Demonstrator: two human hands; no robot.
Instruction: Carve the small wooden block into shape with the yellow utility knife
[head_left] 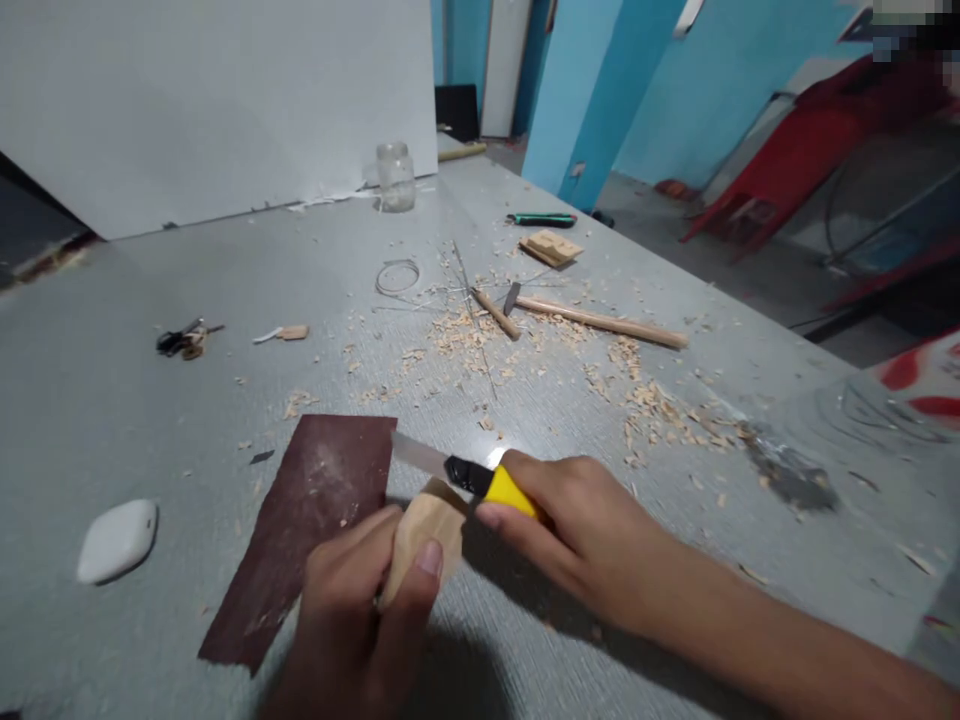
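Left hand point(352, 610) grips a small wood block point(424, 535) between thumb and fingers; right hand point(577, 535) is closed on a yellow-handled knife point(469, 475), blade laid across the block's top edge. Judged step: whittling. Sandpaper sheet point(300, 530) at 9 o'clock, touching. Shavings point(645, 400) and dowel point(600, 322) toward 1 o'clock.

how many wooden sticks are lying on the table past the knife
2. A long stick lies right of the shavings, and a shorter stick lies just left of it, angled. The right hand holds the knife. Smaller ones could hide among the shavings.
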